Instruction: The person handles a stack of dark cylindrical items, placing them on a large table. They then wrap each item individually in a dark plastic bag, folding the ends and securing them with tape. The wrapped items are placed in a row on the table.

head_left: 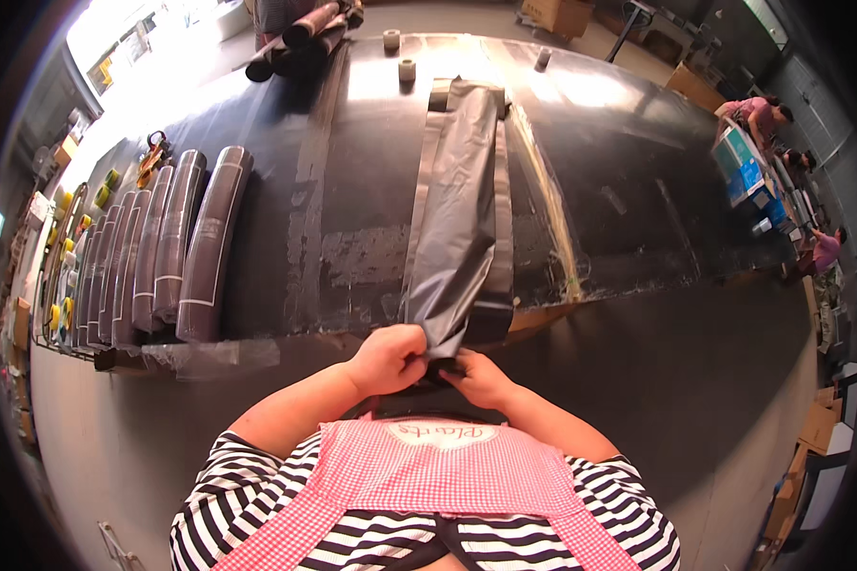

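Observation:
A long sleeve of shiny black plastic film [459, 190] lies lengthwise over the dark table [628, 181]. Its near end hangs past the table's front edge and is gathered at my body. My left hand [388, 360] is closed on the left side of that gathered end, fingers curled. On the other side my right hand [481, 379] pinches the same end with thumb and fingers. A flat darker strip [501, 247] shows beneath the film along its right side. What lies inside the film, if anything, is hidden.
Several wrapped grey rolls [211, 247] lie side by side at the table's left. More dark rolls [305, 43] rest at the far edge, near tape rolls [407, 70]. Boxes [747, 176] stand at the right end, where other people [757, 116] work.

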Motion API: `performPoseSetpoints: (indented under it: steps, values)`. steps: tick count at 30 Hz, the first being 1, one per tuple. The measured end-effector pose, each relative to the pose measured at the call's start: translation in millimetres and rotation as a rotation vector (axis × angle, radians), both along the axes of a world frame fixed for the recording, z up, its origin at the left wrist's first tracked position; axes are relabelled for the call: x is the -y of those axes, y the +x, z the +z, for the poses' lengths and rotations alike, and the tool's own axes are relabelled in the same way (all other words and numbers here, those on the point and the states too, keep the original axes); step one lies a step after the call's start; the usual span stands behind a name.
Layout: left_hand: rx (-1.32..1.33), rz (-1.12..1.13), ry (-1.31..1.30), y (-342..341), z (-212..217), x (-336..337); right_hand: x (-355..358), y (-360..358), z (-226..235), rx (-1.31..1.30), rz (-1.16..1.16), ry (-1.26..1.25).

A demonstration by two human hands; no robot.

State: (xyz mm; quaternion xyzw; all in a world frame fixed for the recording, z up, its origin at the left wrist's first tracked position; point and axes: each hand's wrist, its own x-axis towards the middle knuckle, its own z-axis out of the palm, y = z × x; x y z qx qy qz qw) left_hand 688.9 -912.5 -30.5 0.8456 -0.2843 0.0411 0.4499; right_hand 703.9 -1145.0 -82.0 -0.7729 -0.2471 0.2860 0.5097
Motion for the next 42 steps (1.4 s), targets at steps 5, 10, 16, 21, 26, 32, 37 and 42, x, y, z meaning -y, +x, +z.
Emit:
performPoseSetpoints:
  steps: [5, 10, 16, 21, 26, 32, 37, 42]
  values:
    - [-0.005, 0.464, -0.093, -53, -15, 21, 20, -65, -20, -0.467, -0.270, 0.159]
    - [-0.787, 0.675, -0.385, -76, -81, -5, 30, -82, -54, -0.675, -0.393, 0.303]
    - [-0.990, 0.767, -0.467, -118, -87, -3, 28, -91, -47, -0.679, -0.567, 0.254]
    - [-1.106, 0.665, -0.632, -122, -72, -16, 29, -102, -28, -0.688, -0.607, 0.394]
    - [0.317, 0.603, 0.167, -109, -37, -3, 31, -113, -24, -0.473, -0.560, 0.409]
    - [0.207, -0.045, 0.118, -84, -22, 59, 26, -116, -2, 0.115, -0.367, 0.127]
    - [0.156, -0.070, 0.115, -75, -29, 58, 22, -112, 11, 0.212, -0.347, 0.060]
    - [-1.122, -0.332, -0.932, -110, -8, -25, 45, -123, -31, -0.416, -0.465, 0.242]
